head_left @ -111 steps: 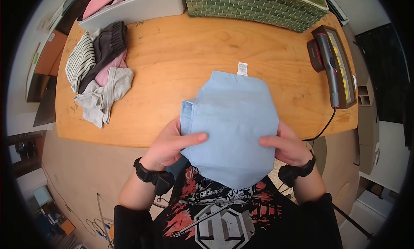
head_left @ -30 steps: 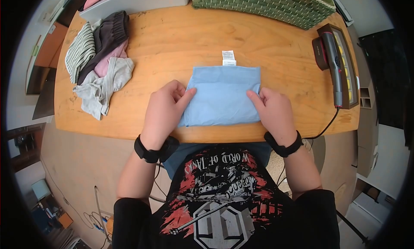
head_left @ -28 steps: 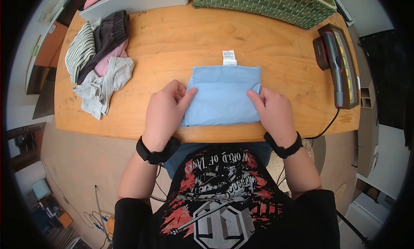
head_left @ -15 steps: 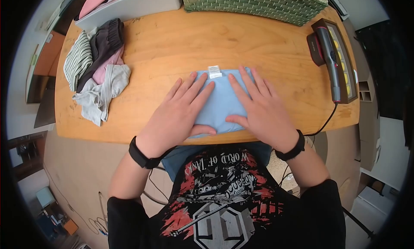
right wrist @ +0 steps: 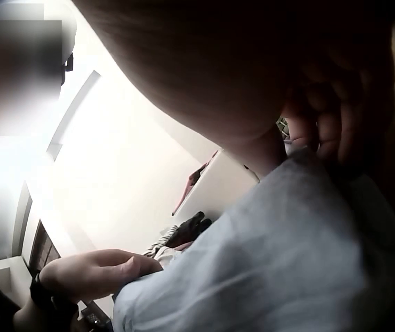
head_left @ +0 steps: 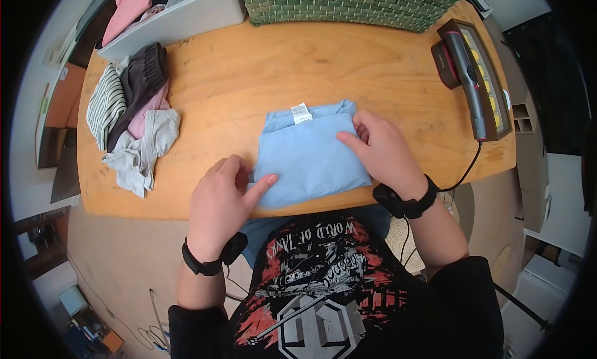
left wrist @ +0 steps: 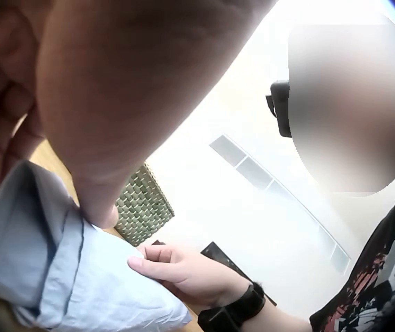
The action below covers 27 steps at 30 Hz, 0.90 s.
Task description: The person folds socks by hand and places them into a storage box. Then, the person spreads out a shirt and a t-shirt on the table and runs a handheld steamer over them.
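A folded light blue garment with a white care label lies near the table's front edge. Its top layer sits a little lower than the layer beneath, which shows at the far side. My left hand holds its near left corner, the thumb lying over the cloth. At the upper right edge my right hand pinches the fabric between thumb and curled fingers. Raised cloth fills the lower part of the right wrist view. In the left wrist view a folded edge of the garment runs beneath my thumb.
A heap of clothes, striped, dark, pink and grey, lies at the left. Behind it stands a white bin of clothes, beside a green woven basket. A corded dark styling tool lies on a brown case at the right.
The garment came down from in front of my chest onto the table. Both hands pressed it flat with spread fingers, then moved to its edges and took hold. The head view has shifted slightly.
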Motion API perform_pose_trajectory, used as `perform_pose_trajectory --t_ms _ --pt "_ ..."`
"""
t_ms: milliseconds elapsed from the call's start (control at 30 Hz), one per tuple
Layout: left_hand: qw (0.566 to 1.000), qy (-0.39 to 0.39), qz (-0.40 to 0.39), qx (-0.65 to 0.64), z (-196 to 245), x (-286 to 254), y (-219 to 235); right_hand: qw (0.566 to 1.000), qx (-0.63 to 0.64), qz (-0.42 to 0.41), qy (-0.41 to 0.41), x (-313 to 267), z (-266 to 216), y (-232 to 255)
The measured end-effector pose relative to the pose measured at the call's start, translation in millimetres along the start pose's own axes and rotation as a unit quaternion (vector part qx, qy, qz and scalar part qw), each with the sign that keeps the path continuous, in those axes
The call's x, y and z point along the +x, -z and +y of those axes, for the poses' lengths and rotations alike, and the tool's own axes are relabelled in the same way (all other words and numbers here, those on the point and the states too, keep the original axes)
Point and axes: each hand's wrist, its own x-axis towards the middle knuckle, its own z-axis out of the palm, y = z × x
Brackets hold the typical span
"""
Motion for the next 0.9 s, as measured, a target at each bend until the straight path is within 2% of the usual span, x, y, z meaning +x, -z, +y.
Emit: perform_pose_trajectory --t_ms 33,67,100,133,200,267,300,333,367,400,433,467,500,567,600,633,667,700,767,900 --pt "0.999 -0.016 0.022 -0.046 -5 0 -3 1.0 0.0 0.001 0.0 0 2 -1" --pt "0.994 -0.032 0.044 -0.093 -8 0 -5 0.998 0.06 0.006 -0.006 1 7 -3" --pt "0.994 -0.033 0.043 -0.093 -9 1 -5 0.993 0.119 0.01 -0.012 2 10 -5" --pt "0.989 -0.039 0.03 -0.142 -9 1 -5 0.993 0.118 0.011 -0.012 3 13 -7" --pt "0.981 -0.048 0.015 -0.19 -10 2 -8 0.995 0.09 0.048 0.009 4 18 -8" --pt "0.931 -0.052 -0.005 -0.361 -14 10 -18 0.995 0.07 0.065 0.029 6 19 -8" --pt "0.931 -0.053 -0.006 -0.36 -17 15 -25 0.994 0.05 0.079 0.05 7 19 -9" --pt "0.914 -0.056 -0.005 -0.402 -21 21 -32 0.994 0.051 0.081 0.049 9 21 -11" --pt "0.894 -0.057 -0.004 -0.444 -21 25 -35 0.994 -0.013 0.095 0.053 11 22 -15" --pt "0.895 -0.058 -0.004 -0.443 -20 26 -35 0.99 -0.077 0.108 0.057 12 21 -17" --pt "0.927 -0.044 0.013 -0.373 -16 26 -33 0.99 -0.077 0.108 0.057 12 18 -19" --pt "0.953 -0.029 0.03 -0.301 -11 25 -31 0.985 -0.141 0.094 0.029 10 13 -19" --pt "0.953 -0.028 0.03 -0.3 -6 22 -29 0.975 -0.205 0.08 0.0 9 9 -20" --pt "0.988 0.003 0.046 -0.15 3 18 -24 0.968 -0.232 0.092 0.009 7 6 -21" --pt "0.988 0.003 0.045 -0.149 2 17 -26 0.96 -0.259 0.104 0.018 6 6 -21" --pt "0.983 -0.098 0.133 -0.075 0 17 -29 0.96 -0.258 0.105 0.017 6 6 -21" --pt "0.956 -0.197 0.218 0.0 -1 17 -30 0.959 -0.262 0.102 0.016 6 6 -20" --pt "0.956 -0.199 0.217 0.001 0 20 -28 0.959 -0.267 0.098 0.015 6 6 -20" --pt "0.916 -0.34 0.111 0.181 3 26 -24 0.959 -0.267 0.098 0.016 6 5 -19" --pt "0.935 -0.322 0.061 0.138 7 33 -31 0.96 -0.257 0.105 0.022 6 8 -20"
